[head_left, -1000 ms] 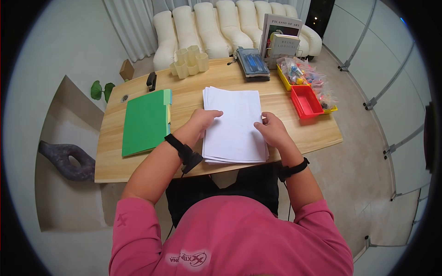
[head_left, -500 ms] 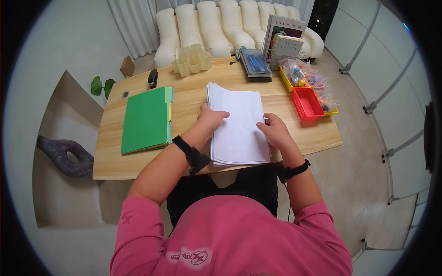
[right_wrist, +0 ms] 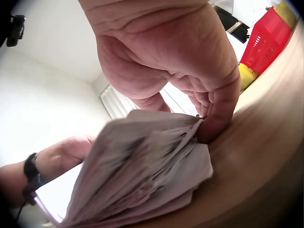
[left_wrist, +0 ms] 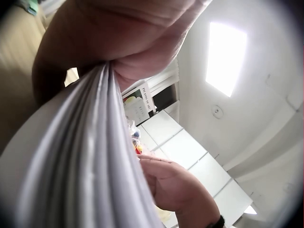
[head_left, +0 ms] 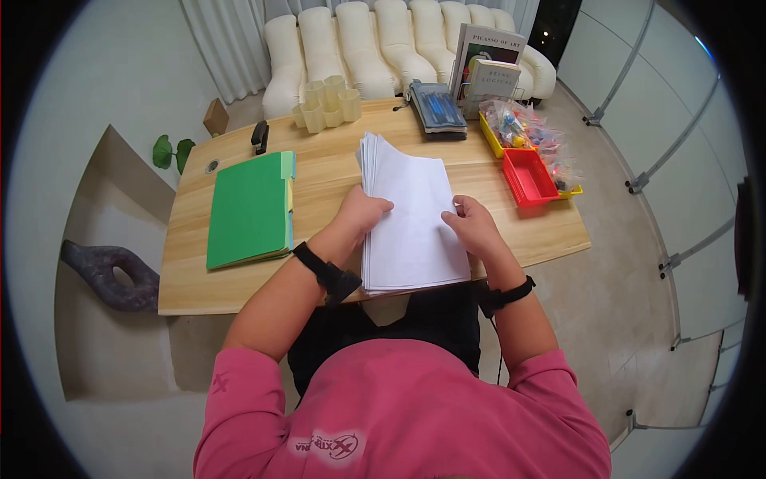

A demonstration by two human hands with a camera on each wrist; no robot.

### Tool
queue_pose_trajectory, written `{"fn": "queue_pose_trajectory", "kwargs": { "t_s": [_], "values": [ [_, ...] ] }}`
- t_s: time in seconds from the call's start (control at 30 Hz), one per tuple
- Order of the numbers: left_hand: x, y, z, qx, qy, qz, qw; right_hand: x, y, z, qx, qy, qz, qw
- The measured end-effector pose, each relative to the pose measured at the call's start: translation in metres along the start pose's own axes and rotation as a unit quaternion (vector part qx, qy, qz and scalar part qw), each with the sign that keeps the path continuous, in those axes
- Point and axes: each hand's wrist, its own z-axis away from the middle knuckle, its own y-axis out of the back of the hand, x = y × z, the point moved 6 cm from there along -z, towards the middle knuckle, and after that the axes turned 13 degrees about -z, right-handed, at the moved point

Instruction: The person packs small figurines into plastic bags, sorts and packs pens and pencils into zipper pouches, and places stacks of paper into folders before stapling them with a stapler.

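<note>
A stack of white paper sheets [head_left: 411, 239] lies between my two hands near the table's front edge. My left hand [head_left: 367, 211] grips its left side, thumb on the top sheet and fingers round underneath. At the right edge my right hand [head_left: 472, 227] pinches the stack, its thumb also on top. The far left corner is raised and the sheets there are fanned apart. From the left wrist, the sheet edges [left_wrist: 90, 161] show as separate layers running up into the hand. In the right wrist view the stack's edge [right_wrist: 142, 175] is bowed, with gaps between sheets.
Left of the paper lies a green folder [head_left: 251, 209], a black stapler [head_left: 260, 137] behind it. Along the back stand a cream honeycomb-shaped holder [head_left: 325, 108], a pencil pouch [head_left: 439, 110] and upright books [head_left: 491, 76]. A red basket [head_left: 530, 177] and bagged items [head_left: 519, 128] are at right.
The stack's left side has risen and its far left corner has spread into more layers. My left hand has shifted slightly right with it; the right hand keeps its place on the right edge.
</note>
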Motion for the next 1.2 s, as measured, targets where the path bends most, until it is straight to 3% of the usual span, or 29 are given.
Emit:
{"fn": "queue_pose_trajectory", "kwargs": {
  "t_s": [0.1,0.17,0.2,0.27,0.3,0.33,0.37,0.4,0.53,0.67,0.77,0.83,1.2],
  "values": [
    [-0.001,0.006,-0.002,0.042,-0.057,-0.020,0.997,0.001,0.001,-0.003,-0.007,0.008,-0.008,1.000],
    [0.009,0.010,0.012,0.057,-0.123,0.013,0.991,-0.001,0.000,-0.003,-0.044,-0.035,-0.046,0.997],
    [0.011,0.012,0.018,0.056,-0.127,0.013,0.990,-0.011,0.001,0.000,-0.041,-0.032,-0.046,0.998],
    [0.027,0.020,0.034,0.041,-0.238,0.068,0.968,-0.027,0.003,0.007,-0.009,-0.083,-0.095,0.992],
    [0.032,0.024,0.042,0.039,-0.241,0.067,0.968,-0.024,0.002,0.000,-0.006,-0.081,-0.096,0.992],
    [0.045,0.029,0.057,0.046,-0.309,0.069,0.948,-0.036,-0.002,-0.011,-0.026,0.061,-0.183,0.981],
    [0.057,0.036,0.072,0.053,-0.375,0.072,0.923,-0.047,-0.002,-0.015,-0.045,0.201,-0.263,0.942],
    [0.063,0.043,0.079,0.045,-0.377,0.040,0.924,-0.077,-0.005,-0.002,-0.065,0.201,-0.381,0.900],
    [0.078,0.066,0.095,0.094,-0.409,0.041,0.907,-0.121,-0.010,0.006,-0.074,0.259,-0.408,0.872],
    [0.066,0.087,0.085,0.096,-0.394,0.099,0.909,-0.125,-0.034,0.001,-0.105,0.248,-0.395,0.878],
    [0.048,0.097,0.075,0.148,-0.372,0.036,0.916,-0.115,-0.048,-0.006,-0.094,0.251,-0.411,0.871],
    [0.039,0.102,0.071,0.160,-0.396,0.099,0.899,-0.117,-0.050,-0.006,-0.090,0.248,-0.437,0.860],
    [0.041,0.077,0.075,0.205,-0.418,0.060,0.883,-0.127,-0.049,-0.008,-0.068,0.287,-0.412,0.862]
  ]
}}
